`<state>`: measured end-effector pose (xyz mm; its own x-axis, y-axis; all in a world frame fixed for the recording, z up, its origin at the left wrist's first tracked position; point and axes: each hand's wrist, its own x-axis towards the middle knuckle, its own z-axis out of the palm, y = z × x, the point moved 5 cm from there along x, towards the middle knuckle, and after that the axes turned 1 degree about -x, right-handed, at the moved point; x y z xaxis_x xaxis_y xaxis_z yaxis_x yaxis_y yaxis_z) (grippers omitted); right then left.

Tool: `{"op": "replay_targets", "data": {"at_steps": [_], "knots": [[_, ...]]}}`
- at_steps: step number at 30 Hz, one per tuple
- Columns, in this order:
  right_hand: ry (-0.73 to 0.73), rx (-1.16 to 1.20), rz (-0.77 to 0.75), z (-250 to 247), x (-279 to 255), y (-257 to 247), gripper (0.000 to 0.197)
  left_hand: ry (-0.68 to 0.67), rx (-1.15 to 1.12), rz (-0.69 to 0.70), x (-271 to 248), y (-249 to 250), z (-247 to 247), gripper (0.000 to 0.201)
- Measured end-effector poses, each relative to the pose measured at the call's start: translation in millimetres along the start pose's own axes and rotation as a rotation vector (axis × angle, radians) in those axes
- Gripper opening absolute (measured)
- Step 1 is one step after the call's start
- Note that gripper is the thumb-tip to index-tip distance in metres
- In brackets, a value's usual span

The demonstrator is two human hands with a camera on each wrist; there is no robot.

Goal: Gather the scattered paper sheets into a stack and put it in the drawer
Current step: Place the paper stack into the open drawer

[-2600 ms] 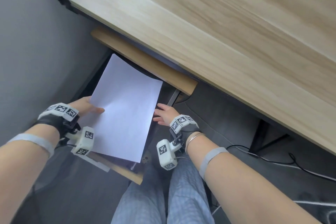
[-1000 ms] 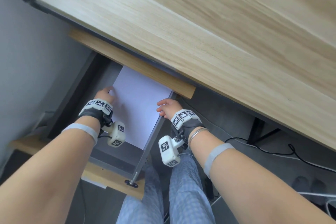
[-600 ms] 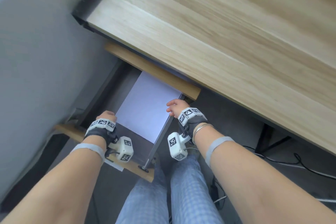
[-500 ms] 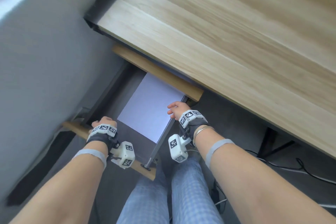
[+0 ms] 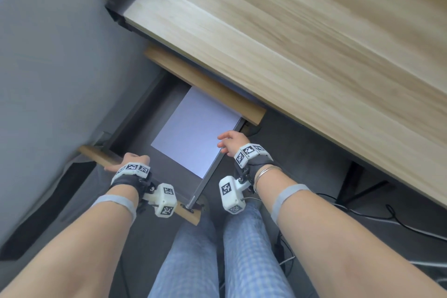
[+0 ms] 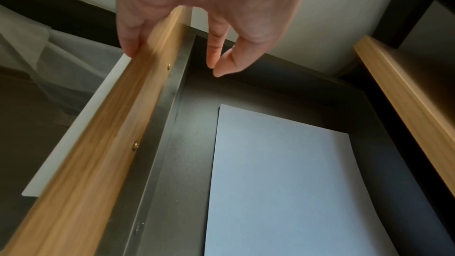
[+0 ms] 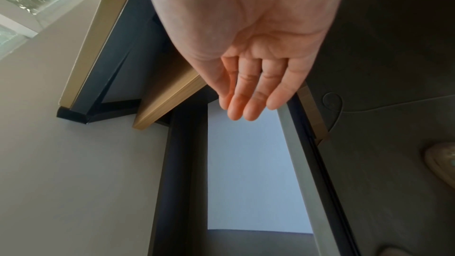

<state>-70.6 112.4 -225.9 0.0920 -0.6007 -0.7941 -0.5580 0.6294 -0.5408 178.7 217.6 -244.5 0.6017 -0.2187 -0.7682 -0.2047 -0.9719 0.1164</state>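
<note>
The white paper stack (image 5: 193,133) lies flat on the dark floor of the open drawer (image 5: 212,172), with no hand touching it. My left hand (image 5: 131,159) grips the drawer's wooden front panel (image 5: 101,156). In the left wrist view the thumb (image 6: 129,46) is on the outer face of the panel (image 6: 98,153) and the fingers (image 6: 216,57) hang inside, above the stack (image 6: 283,182). My right hand (image 5: 227,143) hovers over the drawer's right wall with straight fingers (image 7: 246,104), holding nothing, just above the paper (image 7: 246,172).
The light wooden desk top (image 5: 290,43) overhangs the back of the drawer. A second wooden strip (image 5: 205,84) runs just under it. A grey wall (image 5: 48,80) stands close on the left. My legs (image 5: 217,249) are below the drawer. Cables (image 5: 387,215) lie on the floor at right.
The stack went down into the drawer and my left hand let go of it. That hand drew back to the drawer's front panel and took hold. My right hand stayed by the right wall.
</note>
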Motion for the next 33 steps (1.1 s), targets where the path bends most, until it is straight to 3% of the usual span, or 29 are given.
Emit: {"op": "replay_targets", "data": {"at_steps": [1, 4, 9, 13, 17, 21, 26, 33], "knots": [[0.010, 0.006, -0.003, -4, 0, 1, 0.029, -0.006, 0.000, -0.007, -2, 3, 0, 0.034], [0.059, 0.022, -0.007, -19, -3, 2, 0.025, 0.033, 0.022, -0.060, -6, 14, -4, 0.044], [0.151, 0.038, -0.030, -50, -2, 5, 0.023, 0.005, -0.053, 0.012, -15, 50, -3, 0.054], [0.237, -0.006, -0.046, -69, -1, 5, 0.027, 0.039, -0.125, 0.114, -20, 79, -4, 0.039], [0.252, -0.097, -0.064, -82, -3, -1, 0.036, 0.084, -0.264, 0.167, -30, 106, 3, 0.041], [0.282, -0.108, -0.046, -94, 0, -2, 0.043, 0.003, -0.396, 0.204, -36, 125, 29, 0.024], [0.263, -0.097, 0.021, -105, 6, 3, 0.047, -0.030, -0.291, 0.304, -48, 153, 59, 0.017], [0.199, -0.129, 0.082, -109, 20, 17, 0.045, -0.093, -0.173, 0.406, -41, 189, 65, 0.008]]}}
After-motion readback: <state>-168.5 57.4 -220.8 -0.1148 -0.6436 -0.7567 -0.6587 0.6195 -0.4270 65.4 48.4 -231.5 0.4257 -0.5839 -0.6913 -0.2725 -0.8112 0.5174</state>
